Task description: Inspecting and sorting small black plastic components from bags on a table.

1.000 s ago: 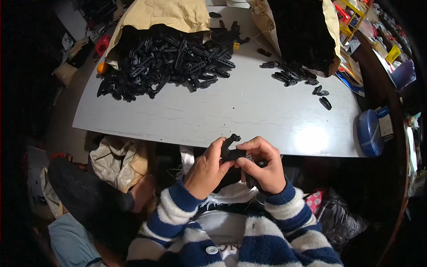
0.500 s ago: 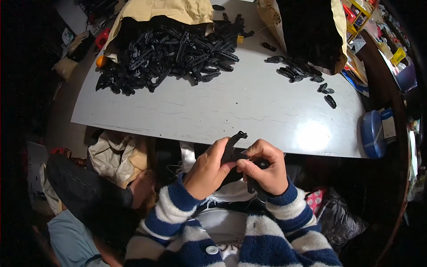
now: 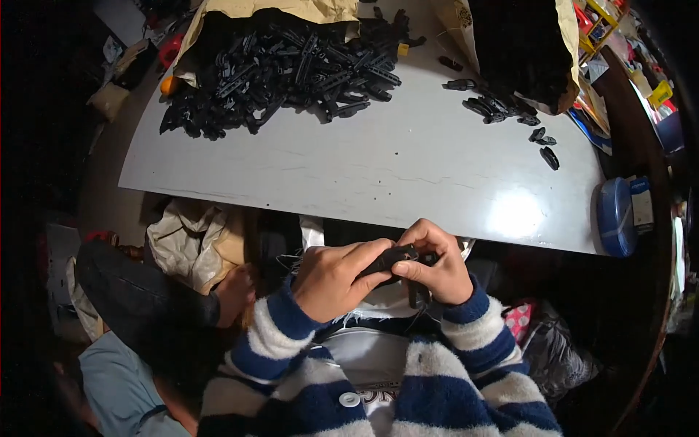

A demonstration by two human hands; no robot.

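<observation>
Close to my body, just off the table's near edge, my left hand (image 3: 336, 278) is closed around a black plastic part (image 3: 394, 258). My right hand (image 3: 443, 266) pinches the right end of that part between thumb and fingers. Below the right palm hangs another dark length (image 3: 417, 293); whether it belongs to the same part, I cannot tell. Fingers cover much of what is held. A large heap of similar black plastic parts (image 3: 291, 73) lies at the far left of the table, spilling from a brown paper sack (image 3: 320, 10).
A second open paper sack (image 3: 457, 30) stands at the far right, several small black pieces (image 3: 488, 109) before it. A round blue container (image 3: 615, 218) sits at the white table's (image 3: 306, 164) right edge. To my left, another person's leg (image 3: 138, 298) is beside a pale sack (image 3: 186, 244).
The held part has been turned: its hooked end, which pointed up and away, no longer shows. My left hand has rolled over it, and both hands remain close together.
</observation>
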